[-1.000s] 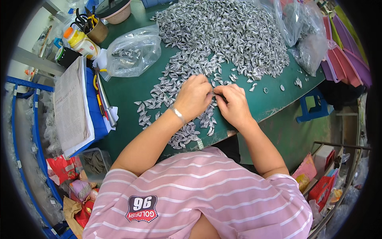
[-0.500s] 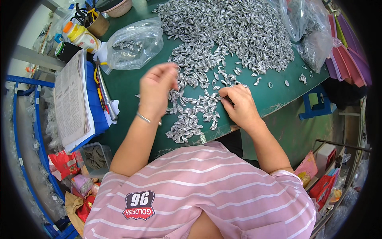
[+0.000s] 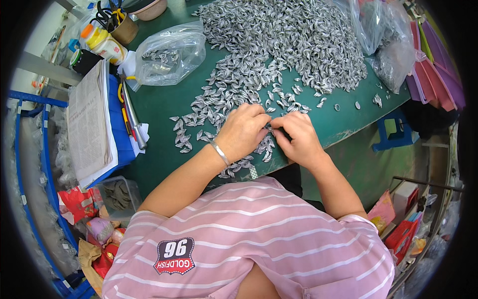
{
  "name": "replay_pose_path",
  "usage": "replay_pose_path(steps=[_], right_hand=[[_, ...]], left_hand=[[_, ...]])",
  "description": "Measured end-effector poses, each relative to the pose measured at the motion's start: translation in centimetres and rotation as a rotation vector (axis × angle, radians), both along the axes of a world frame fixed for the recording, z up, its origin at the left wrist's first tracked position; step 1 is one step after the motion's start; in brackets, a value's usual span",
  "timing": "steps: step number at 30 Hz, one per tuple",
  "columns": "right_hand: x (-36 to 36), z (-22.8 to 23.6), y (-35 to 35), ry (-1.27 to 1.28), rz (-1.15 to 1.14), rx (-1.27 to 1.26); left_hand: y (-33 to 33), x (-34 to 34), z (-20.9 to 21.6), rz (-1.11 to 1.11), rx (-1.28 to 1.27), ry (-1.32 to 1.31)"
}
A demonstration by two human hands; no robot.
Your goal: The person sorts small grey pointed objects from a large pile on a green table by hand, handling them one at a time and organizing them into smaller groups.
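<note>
My left hand (image 3: 243,130), with a silver bangle on its wrist, and my right hand (image 3: 297,138) meet over the near part of the table. The fingertips of both are closed on a small silver metal piece (image 3: 269,128), mostly hidden between them. Small twisted, grooved silver pieces (image 3: 284,37) form a large pile at the far side. From it, more loose pieces (image 3: 191,119) spread towards me, around and under my left hand. A few more (image 3: 265,149) lie just below the joined fingertips.
The green table (image 3: 343,112) carries a clear plastic bag (image 3: 170,55) with some pieces at left, beside a newspaper (image 3: 90,117) and a silver tapered rod (image 3: 131,117). Filled bags (image 3: 393,62) and pink and purple bins (image 3: 432,74) stand at right. A blue stool (image 3: 396,132) is below.
My left hand has come down and right to join my right hand, uncovering loose pieces on the left. My right hand has stayed nearly in place.
</note>
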State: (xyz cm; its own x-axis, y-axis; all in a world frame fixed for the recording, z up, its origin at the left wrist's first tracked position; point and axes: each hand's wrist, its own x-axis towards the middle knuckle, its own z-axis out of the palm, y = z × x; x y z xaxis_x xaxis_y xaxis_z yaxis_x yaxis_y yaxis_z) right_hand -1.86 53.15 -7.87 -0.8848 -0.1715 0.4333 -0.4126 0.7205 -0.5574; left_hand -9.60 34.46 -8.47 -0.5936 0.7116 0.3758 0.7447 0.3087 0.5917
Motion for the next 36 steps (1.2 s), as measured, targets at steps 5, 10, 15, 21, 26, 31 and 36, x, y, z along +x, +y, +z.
replay_pose_path(steps=[5,10,15,21,26,31,36], right_hand=[[-2.3,-0.7,0.9,0.096,-0.203,0.055],[-2.8,-0.6,1.2,-0.069,-0.198,-0.021],[-2.2,-0.8,3.2,0.068,-0.373,-0.056],[-0.9,-0.6,2.8,0.041,-0.195,-0.05],[-0.9,-0.4,3.5,0.052,-0.342,-0.111],[-1.9,-0.8,1.0,0.097,-0.143,0.025],[-2.3,-0.4,-0.9,0.059,0.036,-0.047]], left_hand=[[1.0,-1.0,-0.9,0.039,-0.051,0.056],[3.5,-2.3,-1.2,0.221,-0.113,0.183],[2.8,-2.5,-1.5,0.139,-0.06,0.177],[-0.2,-3.4,1.6,0.374,0.752,-0.9],[-7.0,-8.9,1.9,0.651,1.536,-1.156],[-4.5,-4.9,1.9,0.632,0.87,-0.925],[-1.6,-2.8,-0.1,0.274,0.089,0.067]])
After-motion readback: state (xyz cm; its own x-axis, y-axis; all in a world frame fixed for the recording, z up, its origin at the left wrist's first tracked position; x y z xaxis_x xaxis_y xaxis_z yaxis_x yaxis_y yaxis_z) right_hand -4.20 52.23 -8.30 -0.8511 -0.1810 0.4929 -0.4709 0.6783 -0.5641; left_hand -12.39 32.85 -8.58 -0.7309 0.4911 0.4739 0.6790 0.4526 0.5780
